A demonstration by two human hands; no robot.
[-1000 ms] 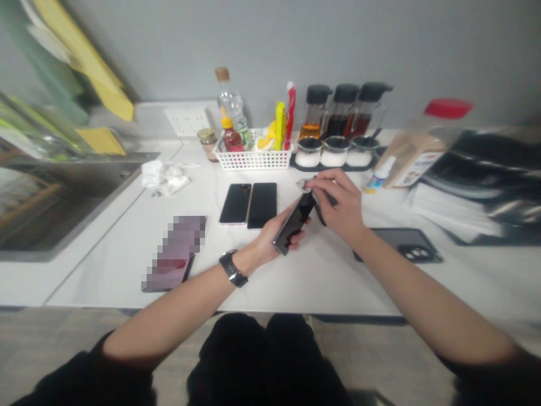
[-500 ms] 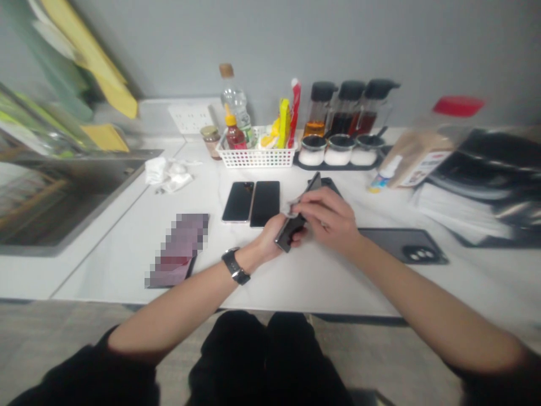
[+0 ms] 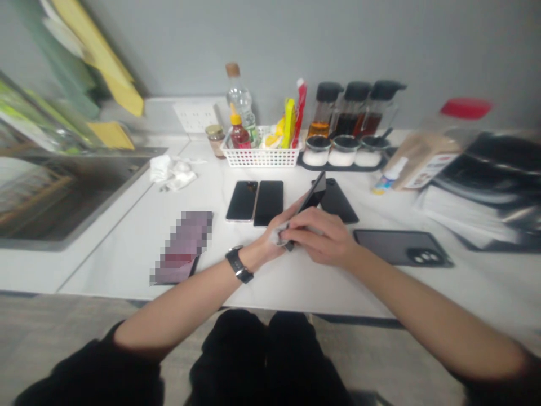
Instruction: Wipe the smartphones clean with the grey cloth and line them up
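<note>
Left hand (image 3: 269,247): gripped a dark phone (image 3: 315,194), the fingers closed round it from behind.
Right hand (image 3: 325,237): pinched a pale wipe (image 3: 278,234) in its fingertips, at the phone's near end, beside the left palm.
Held phone: was tilted, its far end up, above the white counter (image 3: 236,296); the right hand hid much of it.
Watch (image 3: 239,264): sat on the left wrist, with a black strap.
Phone pair: a pink-edged phone (image 3: 241,201) and a black phone (image 3: 269,203) lay side by side, dark screens up.
Right of the hands: a dark slab (image 3: 341,206) lay partly behind the held phone, and a grey phone (image 3: 391,246) lay camera side up near the right forearm.
Left of the hands: a phone with a blocked-out screen (image 3: 181,248) lay near the left forearm.
Back of counter: crumpled tissues (image 3: 173,172) lay near the sink (image 3: 67,243); a white basket (image 3: 262,159) held bottles and packets.
</note>
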